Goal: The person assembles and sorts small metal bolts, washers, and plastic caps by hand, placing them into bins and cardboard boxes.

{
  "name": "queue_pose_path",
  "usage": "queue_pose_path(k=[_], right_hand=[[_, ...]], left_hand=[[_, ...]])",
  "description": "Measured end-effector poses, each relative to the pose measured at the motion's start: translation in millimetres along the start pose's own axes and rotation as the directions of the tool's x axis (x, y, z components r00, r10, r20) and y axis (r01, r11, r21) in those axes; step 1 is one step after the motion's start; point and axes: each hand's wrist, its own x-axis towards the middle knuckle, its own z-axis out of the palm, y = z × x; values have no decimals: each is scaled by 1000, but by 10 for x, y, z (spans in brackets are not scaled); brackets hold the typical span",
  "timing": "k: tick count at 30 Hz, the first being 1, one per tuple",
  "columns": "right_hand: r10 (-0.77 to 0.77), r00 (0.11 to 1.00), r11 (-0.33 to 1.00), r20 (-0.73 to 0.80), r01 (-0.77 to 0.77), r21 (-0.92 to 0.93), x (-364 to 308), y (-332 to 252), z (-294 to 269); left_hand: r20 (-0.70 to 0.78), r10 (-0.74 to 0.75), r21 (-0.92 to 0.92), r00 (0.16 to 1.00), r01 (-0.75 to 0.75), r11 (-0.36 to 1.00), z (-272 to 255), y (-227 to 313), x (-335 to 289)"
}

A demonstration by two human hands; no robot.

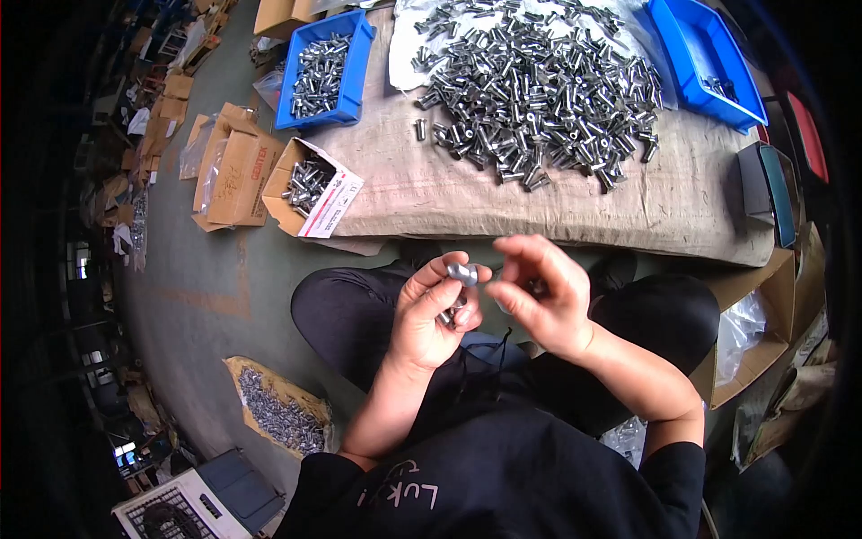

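Above my lap, my left hand (431, 310) pinches a shiny, rounded metal fastener (462, 273) between thumb and fingertips. Lower in the same hand, another short metal piece (446, 317) shows between the fingers. Just to the right is my right hand (546, 296), its thumb and forefinger apart and the other fingers curled. A small dark glint shows inside those curled fingers, but what it is I cannot make out. Beyond both hands, a large heap of short cylindrical metal fasteners (539, 99) lies on a cloth-covered work surface (467, 211).
A blue bin (359, 67) of fasteners and an open carton (337, 202) of them stand at the left. Another blue bin (723, 99), holding a few pieces, is at the far right. Small metal parts fill a tray (278, 409) on the floor; a carton (777, 323) sits right.
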Motion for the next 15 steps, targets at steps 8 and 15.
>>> queue_pose_path(k=[8, 15], right_hand=[[575, 813, 691, 95, -544, 477, 26, 116, -66], [324, 922, 847, 212, -383, 368, 17, 55, -32]], left_hand=[[-25, -35, -44, 999, 33, 998, -28, -8, 14], [-93, 115, 176, 989, -97, 980, 12, -37, 3]])
